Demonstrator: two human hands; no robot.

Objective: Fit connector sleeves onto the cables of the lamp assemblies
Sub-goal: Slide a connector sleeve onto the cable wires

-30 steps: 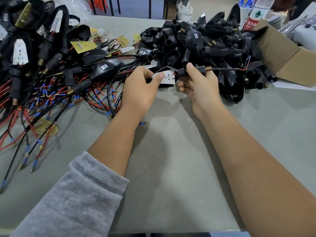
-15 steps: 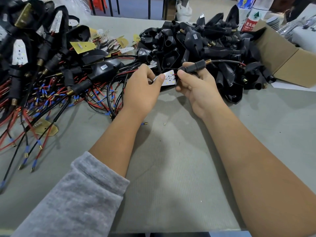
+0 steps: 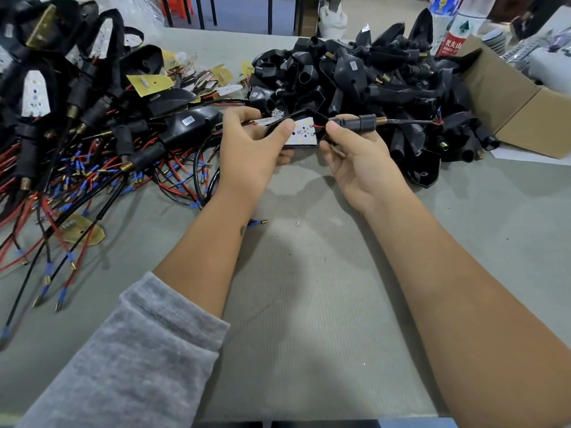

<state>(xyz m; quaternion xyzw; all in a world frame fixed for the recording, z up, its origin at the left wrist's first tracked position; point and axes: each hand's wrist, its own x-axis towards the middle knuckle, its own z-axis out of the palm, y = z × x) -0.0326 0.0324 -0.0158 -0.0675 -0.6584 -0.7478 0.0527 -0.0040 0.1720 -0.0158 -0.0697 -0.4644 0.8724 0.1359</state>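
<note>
A grey felt-covered bench [image 3: 309, 304] fills the frame, with a tangle of red and black leads tipped in blue at the left [image 3: 92, 180], a heap of empty black housings [image 3: 370, 78] at upper centre, and an open cardboard box [image 3: 509, 97] at the upper right. Change over the last second: the connector sleeve [image 3: 358, 122], a ribbed black piece with a brass spring end, has swung from a slight upward tilt half a second ago to roughly level, and it now lies closer to the black lamp housing [image 3: 321, 118] and its white LED board [image 3: 301, 134]; the cable [image 3: 411, 121] trails from the spring end toward the right of the frame, where red and blue wire ends show. Judged from this, the sleeve is already threaded on the cable and is being drawn toward the housing, so the fitting step on this assembly looks nearly complete but not yet seated, since a short run of red lead is still exposed between sleeve and board. Grip: the left hand [image 3: 250, 149] curls round the housing, thumb pressed on the face of the board; the right hand [image 3: 355, 159] pinches the near end of the sleeve between thumb and forefinger, the remaining fingers loosely curled beneath it and holding nothing.
</note>
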